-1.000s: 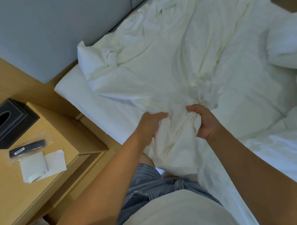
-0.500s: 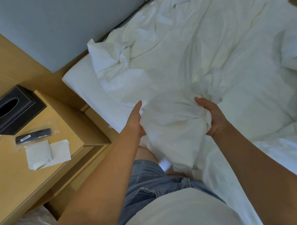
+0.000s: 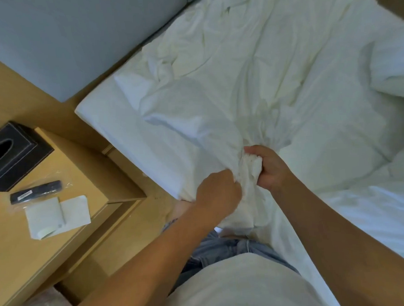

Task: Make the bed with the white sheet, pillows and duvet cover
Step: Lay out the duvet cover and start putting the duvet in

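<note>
Gripping a bunched wad of the white sheet point(image 3: 228, 87) at the near edge of the mattress point(image 3: 116, 124): both hands. Left hand point(image 3: 218, 193) fisted round the cloth, knuckles up, at about 6 o'clock of the frame centre. Right hand point(image 3: 270, 167) just beside it at 4 o'clock, fingers curled round the same wad, a fold showing between thumb and fingers. Hands nearly touching through the cloth. Sheet lies crumpled over the mattress from the grip toward 12 o'clock, creases fanning out from the wad. Duvet point(image 3: 387, 73) heaped at 3 o'clock. Grey headboard point(image 3: 75, 35) at 10 o'clock. Nightstand point(image 3: 34, 248) at 8 o'clock carries a black tissue box point(image 3: 13, 156), a bagged remote point(image 3: 36, 191) and white paper point(image 3: 56, 216), all close together.
</note>
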A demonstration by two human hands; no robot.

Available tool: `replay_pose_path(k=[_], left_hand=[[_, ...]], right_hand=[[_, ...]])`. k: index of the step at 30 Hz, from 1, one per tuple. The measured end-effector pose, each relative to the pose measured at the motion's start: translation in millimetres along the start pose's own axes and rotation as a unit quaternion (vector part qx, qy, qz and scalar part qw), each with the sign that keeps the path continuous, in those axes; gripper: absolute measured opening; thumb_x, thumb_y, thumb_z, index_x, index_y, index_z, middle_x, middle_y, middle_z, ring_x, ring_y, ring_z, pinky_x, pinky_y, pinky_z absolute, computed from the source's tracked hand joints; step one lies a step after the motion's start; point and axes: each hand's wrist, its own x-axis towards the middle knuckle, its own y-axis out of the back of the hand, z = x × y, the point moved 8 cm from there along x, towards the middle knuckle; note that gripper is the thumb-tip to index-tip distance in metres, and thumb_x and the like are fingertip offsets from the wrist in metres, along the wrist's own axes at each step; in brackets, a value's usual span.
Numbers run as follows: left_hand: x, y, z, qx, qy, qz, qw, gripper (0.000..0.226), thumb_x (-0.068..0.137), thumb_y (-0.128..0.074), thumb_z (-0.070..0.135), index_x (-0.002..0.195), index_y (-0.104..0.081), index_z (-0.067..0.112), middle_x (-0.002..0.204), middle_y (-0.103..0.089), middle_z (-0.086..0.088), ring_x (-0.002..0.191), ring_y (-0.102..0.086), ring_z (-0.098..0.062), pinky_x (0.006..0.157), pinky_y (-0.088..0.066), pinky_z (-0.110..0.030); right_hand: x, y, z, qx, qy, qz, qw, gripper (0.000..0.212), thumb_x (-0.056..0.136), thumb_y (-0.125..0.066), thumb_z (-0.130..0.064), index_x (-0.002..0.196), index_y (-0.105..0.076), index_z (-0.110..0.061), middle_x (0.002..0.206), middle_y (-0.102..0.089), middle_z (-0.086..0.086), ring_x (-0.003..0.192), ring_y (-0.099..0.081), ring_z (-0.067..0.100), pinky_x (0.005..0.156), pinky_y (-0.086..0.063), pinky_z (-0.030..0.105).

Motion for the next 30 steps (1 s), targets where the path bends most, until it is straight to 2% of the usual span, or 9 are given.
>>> replay_pose_path(k=[3,6,8,10,11,18,23,26,30], left_hand=[[-0.3,5.0,-32.9,-0.018,0.059,-0.012,0.998,0.03,0.095,-0.043,0.025,0.066,-0.035,0.019,0.069,-0.041,0.004,0.068,-0.044,-0.015,0.056,-0.031,-0.028],[6.7,8.0,-61.6,-0.219,0.163,-0.051,0.961,0.019,0.087,-0.055,0.022,0.07,-0.055,0.014,0.068,-0.055,0.001,0.065,-0.053,-0.015,0.052,-0.039,-0.023],[11.9,2.6,-63.6,-0.473,0.222,-0.081,0.849,0.019,0.09,-0.058,0.027,0.085,-0.067,0.012,0.074,-0.065,-0.003,0.067,-0.06,-0.016,0.054,-0.046,-0.021],[26.5,3.0,-61.5,-0.656,0.227,-0.043,0.718,0.03,0.096,-0.048,0.028,0.082,-0.068,0.01,0.07,-0.07,-0.007,0.065,-0.065,-0.022,0.053,-0.05,-0.023],[34.8,3.7,-62.4,-0.671,0.223,-0.02,0.707,0.034,0.098,-0.044,0.024,0.076,-0.066,0.01,0.062,-0.069,-0.005,0.06,-0.063,-0.022,0.05,-0.049,-0.021],[64.2,-13.8,-24.6,-0.55,0.256,-0.111,0.787,0.039,0.09,-0.059,0.026,0.119,-0.058,0.0,0.108,-0.064,-0.014,0.088,-0.061,-0.026,0.077,-0.05,-0.032],[53.8,15.2,-30.1,-0.455,0.185,0.139,0.86,0.048,0.084,-0.069,0.033,0.117,-0.055,0.002,0.112,-0.063,-0.005,0.1,-0.06,-0.019,0.092,-0.048,-0.029],[23.2,22.9,-13.6,-0.335,0.06,0.137,0.93,0.032,0.088,-0.058,0.047,0.102,-0.051,0.018,0.089,-0.058,0.011,0.079,-0.055,-0.001,0.067,-0.039,-0.004],[2.3,29.2,-17.0,-0.284,0.033,0.132,0.949,0.033,0.098,-0.037,0.043,0.081,-0.048,0.017,0.07,-0.05,0.007,0.065,-0.049,-0.007,0.056,-0.033,-0.017]], right_hand=[[2.7,-0.3,-3.1,0.025,0.023,0.014,0.999,0.027,0.089,-0.051,-0.001,0.069,-0.068,-0.007,0.074,-0.066,0.007,0.071,-0.066,0.02,0.078,-0.056,0.035],[4.5,0.9,-9.4,0.023,0.033,0.027,0.999,0.03,0.084,-0.059,-0.003,0.058,-0.072,-0.01,0.066,-0.068,0.004,0.061,-0.069,0.017,0.06,-0.058,0.031],[0.1,-2.2,-9.0,-0.015,0.016,0.024,0.999,0.012,0.073,-0.068,-0.01,0.084,-0.073,-0.009,0.084,-0.073,0.008,0.077,-0.071,0.023,0.067,-0.058,0.035],[-1.5,1.7,-4.8,-0.088,-0.024,0.03,0.995,0.034,0.065,-0.073,-0.016,0.098,-0.069,-0.009,0.089,-0.073,0.009,0.077,-0.071,0.024,0.069,-0.057,0.035],[-2.6,5.1,-4.8,-0.127,-0.042,0.038,0.99,0.038,0.063,-0.073,-0.016,0.099,-0.068,-0.009,0.088,-0.073,0.009,0.074,-0.071,0.023,0.068,-0.056,0.034],[-11.7,18.3,-14.5,-0.291,-0.116,0.077,0.947,0.036,0.074,-0.074,-0.02,0.107,-0.066,-0.007,0.096,-0.071,0.015,0.079,-0.067,0.029,0.074,-0.054,0.037],[-12.5,6.5,-23.8,-0.157,-0.047,0.022,0.986,0.025,0.058,-0.07,-0.009,0.083,-0.071,-0.006,0.083,-0.072,0.012,0.074,-0.07,0.027,0.066,-0.058,0.037],[-6.3,-10.2,-26.0,-0.027,0.017,-0.019,0.999,0.031,0.065,-0.063,-0.01,0.096,-0.064,-0.005,0.094,-0.069,0.014,0.088,-0.068,0.028,0.076,-0.055,0.039],[-5.5,-28.9,-16.8,-0.017,0.023,-0.064,0.998,0.022,0.072,-0.054,-0.01,0.086,-0.07,-0.004,0.086,-0.071,0.012,0.08,-0.07,0.025,0.072,-0.057,0.034]])
